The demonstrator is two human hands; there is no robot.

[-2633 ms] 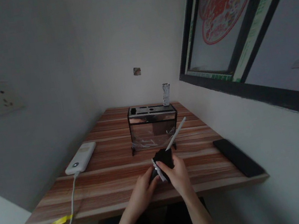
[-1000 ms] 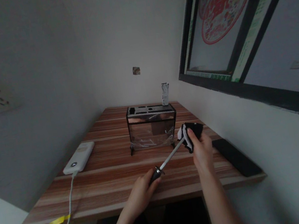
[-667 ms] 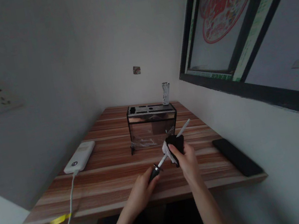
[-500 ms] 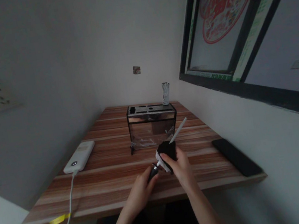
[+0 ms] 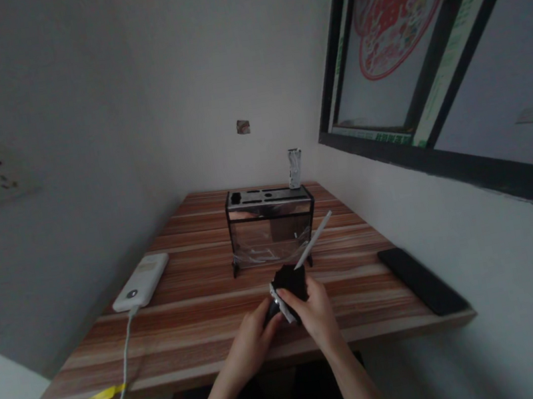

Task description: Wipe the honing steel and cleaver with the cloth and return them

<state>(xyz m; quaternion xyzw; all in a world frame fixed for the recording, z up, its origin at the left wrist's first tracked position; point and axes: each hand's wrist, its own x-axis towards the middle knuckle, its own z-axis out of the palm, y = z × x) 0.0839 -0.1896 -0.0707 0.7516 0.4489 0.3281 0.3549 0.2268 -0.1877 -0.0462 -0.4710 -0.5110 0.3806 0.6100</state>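
Observation:
My left hand (image 5: 255, 337) is closed around the dark handle (image 5: 270, 310) of a long, narrow tool. Its pale shaft or blade (image 5: 316, 237) points away to the upper right; I cannot tell which it is. My right hand (image 5: 311, 307) pinches a black cloth-like piece with a white edge (image 5: 289, 281) around the tool, close to the handle. The cloth hides the tool's middle. Just beyond my hands stands a knife rack (image 5: 268, 194) with a slotted top and clear sides. A silvery, wrapped-looking handle (image 5: 294, 168) sticks up from its right end.
On the left of the wood-patterned table (image 5: 203, 310) lies a white power bank (image 5: 142, 283), its cable (image 5: 123, 377) hanging over the front edge near yellow tape (image 5: 104, 396). A black phone (image 5: 423, 279) lies at the right edge. Walls and a window (image 5: 390, 38) border the table.
My right hand has slid the cloth down and left along the tool towards its handle, covering the metal collar. My left hand stays nearly in place.

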